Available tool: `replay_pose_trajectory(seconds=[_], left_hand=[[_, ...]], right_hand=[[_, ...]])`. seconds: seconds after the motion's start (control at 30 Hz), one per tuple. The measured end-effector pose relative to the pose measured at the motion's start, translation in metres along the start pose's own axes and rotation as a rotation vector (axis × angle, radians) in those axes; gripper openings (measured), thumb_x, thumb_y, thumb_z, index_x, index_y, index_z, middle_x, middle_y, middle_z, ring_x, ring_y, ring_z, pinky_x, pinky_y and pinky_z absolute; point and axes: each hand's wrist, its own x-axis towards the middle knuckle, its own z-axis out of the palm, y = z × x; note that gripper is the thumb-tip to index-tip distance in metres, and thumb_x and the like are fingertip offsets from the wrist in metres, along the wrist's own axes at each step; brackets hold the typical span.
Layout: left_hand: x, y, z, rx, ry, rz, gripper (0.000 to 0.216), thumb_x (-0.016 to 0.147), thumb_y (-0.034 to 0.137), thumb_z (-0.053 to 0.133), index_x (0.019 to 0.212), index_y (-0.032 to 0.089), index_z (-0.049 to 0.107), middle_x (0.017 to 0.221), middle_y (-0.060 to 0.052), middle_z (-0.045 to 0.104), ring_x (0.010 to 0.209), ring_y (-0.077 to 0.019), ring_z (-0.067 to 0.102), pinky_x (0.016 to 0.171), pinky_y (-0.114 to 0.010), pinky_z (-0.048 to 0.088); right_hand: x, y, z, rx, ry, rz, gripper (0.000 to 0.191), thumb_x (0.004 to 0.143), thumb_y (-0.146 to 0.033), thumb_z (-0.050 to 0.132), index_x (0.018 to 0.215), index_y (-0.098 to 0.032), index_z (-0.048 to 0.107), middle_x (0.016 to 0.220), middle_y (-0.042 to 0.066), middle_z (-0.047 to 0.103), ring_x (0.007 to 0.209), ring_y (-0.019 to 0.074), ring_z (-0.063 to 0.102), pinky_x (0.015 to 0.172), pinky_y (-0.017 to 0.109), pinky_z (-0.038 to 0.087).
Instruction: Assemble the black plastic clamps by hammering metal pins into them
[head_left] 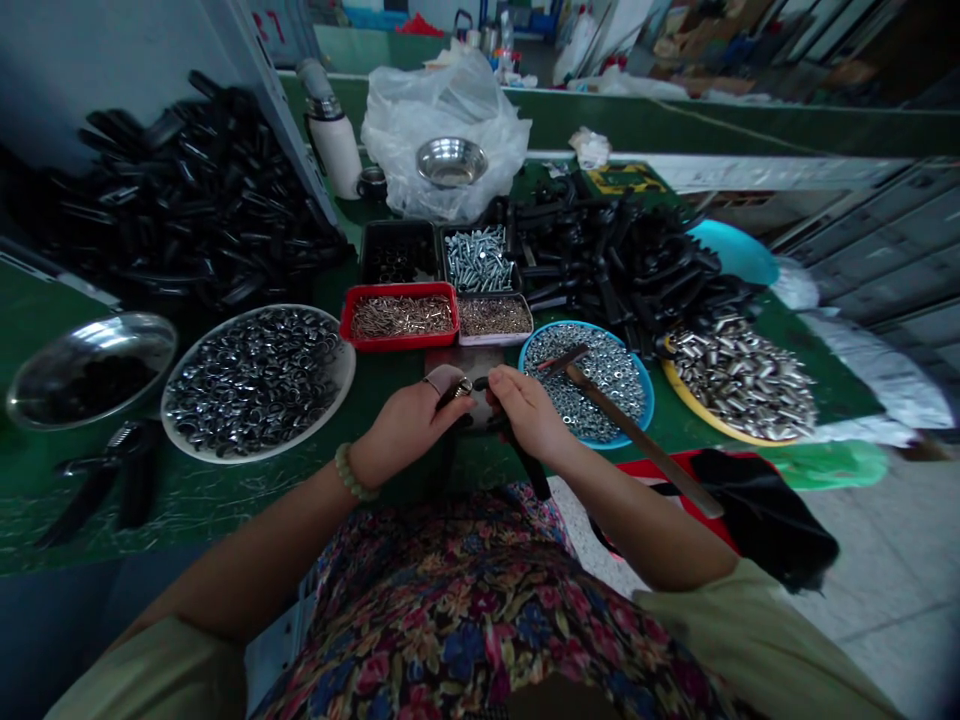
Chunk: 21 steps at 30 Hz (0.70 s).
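- The left hand (409,425) is closed around a black tool (534,474) with long handles. A shiny bit that looks like a spring pokes out by the thumb.
- The right hand (529,412) is grasping the same black tool on its other side, with thumb and finger pinched together. I cannot tell if a tiny piece is between those fingertips.
- The black tool is in front of the person's tummy, over a flat metal plate (476,362), with its handles pointing back at the person.
- The green tabletop (217,505) has lots of little parts on it.
- Just past the hands are a red tray (405,344) of thin little metal bits and a small white tray (495,339) of tiny bits. Behind that is a box full of screws (480,260).
- To the right is a blue bowl (649,402) of small silver pieces. A hammer (637,435) lies across it.
- Farther right is a yellow bowl (690,415) of short silver tubes.
- To the left is a white dish (346,372) of shiny dark pieces.
- Near its lower left lies another black-handled tool (139,480).
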Motion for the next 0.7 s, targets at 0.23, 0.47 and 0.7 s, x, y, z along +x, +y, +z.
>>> replay_pose_trajectory(seconds=[0.23, 0.47, 0.7], left_hand=[[-0.002, 0.006, -0.003, 0.084, -0.045, 0.038, 0.038, 0.095, 0.051, 0.036, 0.108, 0.02, 0.054, 0.084, -0.005, 0.066, 0.078, -0.0207, 0.066, 0.069, -0.029, 0.045], [0.001, 0.013, -0.004, 0.101, -0.052, 0.111, 0.041, 0.096, 0.05, 0.033, 0.105, 0.018, 0.057, 0.084, -0.007, 0.067, 0.077, -0.0213, 0.065, 0.068, -0.029, 0.045], [-0.002, 0.025, 0.014, -0.009, 0.013, 0.006, 0.036, 0.096, 0.045, 0.037, 0.106, 0.017, 0.057, 0.088, -0.008, 0.067, 0.08, -0.0228, 0.066, 0.07, -0.031, 0.046]], right_hand=[[-0.001, -0.015, -0.007, -0.183, -0.048, -0.074, 0.042, 0.096, -0.051, 0.035, 0.068, -0.021, 0.046, 0.061, -0.004, 0.043, 0.06, 0.0123, 0.044, 0.055, 0.025, 0.031], [-0.005, -0.012, -0.001, -0.209, 0.0, -0.112, 0.039, 0.096, -0.047, 0.036, 0.066, -0.022, 0.04, 0.061, -0.004, 0.041, 0.059, 0.0121, 0.041, 0.056, 0.026, 0.029], [-0.016, 0.004, 0.021, 0.05, 0.173, -0.032, 0.041, 0.095, -0.053, 0.036, 0.067, -0.022, 0.039, 0.064, -0.004, 0.038, 0.06, 0.0122, 0.039, 0.056, 0.025, 0.034]])
